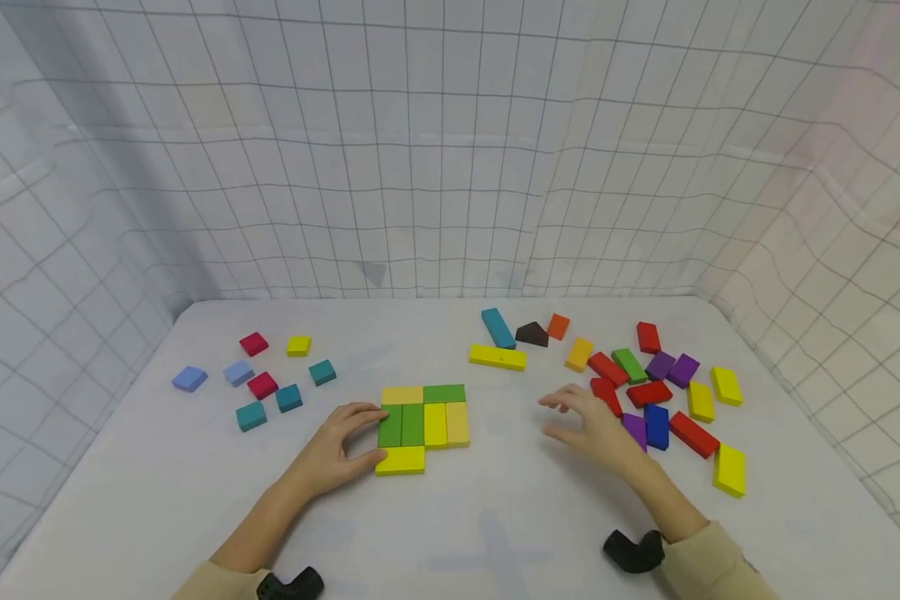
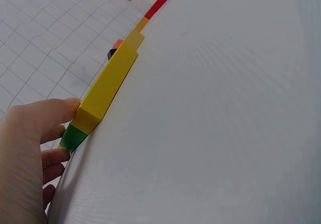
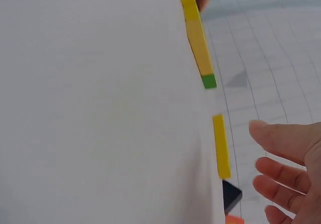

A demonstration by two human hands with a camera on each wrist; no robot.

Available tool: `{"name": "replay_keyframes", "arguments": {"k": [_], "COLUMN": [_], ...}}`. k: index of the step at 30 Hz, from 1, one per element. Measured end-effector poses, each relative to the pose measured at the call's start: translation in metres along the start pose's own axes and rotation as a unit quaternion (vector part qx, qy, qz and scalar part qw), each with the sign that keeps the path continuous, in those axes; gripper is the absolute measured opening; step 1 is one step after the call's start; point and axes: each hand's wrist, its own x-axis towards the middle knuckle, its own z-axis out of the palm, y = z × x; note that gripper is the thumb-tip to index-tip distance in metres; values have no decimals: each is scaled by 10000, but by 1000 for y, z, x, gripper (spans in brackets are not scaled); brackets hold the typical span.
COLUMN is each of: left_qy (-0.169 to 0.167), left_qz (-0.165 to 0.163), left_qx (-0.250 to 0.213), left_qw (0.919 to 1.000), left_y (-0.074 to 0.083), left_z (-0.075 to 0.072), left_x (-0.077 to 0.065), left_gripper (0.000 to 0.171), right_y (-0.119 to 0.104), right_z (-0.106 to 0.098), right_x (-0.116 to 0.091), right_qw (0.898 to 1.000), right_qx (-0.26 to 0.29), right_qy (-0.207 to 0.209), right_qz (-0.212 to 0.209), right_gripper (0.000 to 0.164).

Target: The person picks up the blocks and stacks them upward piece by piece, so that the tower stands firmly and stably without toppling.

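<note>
Many blocks, white tabletop, gridded cloth

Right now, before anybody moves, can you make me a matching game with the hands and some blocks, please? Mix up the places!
Things
1. Left hand
2. Right hand
3. Dark brown block
4. Dark blue block

Places and states
A. Beside a purple block, on the right side of the table
B. Touching the left edge of the block pattern
C. Between a long blue block and a small orange block
D. Holding nothing, apart from the blocks

Right pairs: 1-B, 2-D, 3-C, 4-A
</note>
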Motion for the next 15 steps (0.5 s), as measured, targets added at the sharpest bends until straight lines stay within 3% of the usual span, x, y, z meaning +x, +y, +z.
{"name": "replay_keyframes", "arguments": {"k": [4,11,15], "left_qy": [20,-13,-6], "left_qz": [-12,14,3], "left_qx": [-10,-24,-16], "left_qw": [10000,10000,10000], "left_y": [0,0,0], "left_z": [0,0,0], "left_x": [0,0,0], "left_gripper": [44,45,45], "right_y": [20,33,33], "right_z": [-15,-19,-18], "right_x": [-23,-46,-50], "right_qw": [9978,9872,9884], "right_qx": [-251,-1183,-1041], "right_qy": [317,709,685], "right_qz": [516,802,869], "right_gripper": [35,41,39]}}
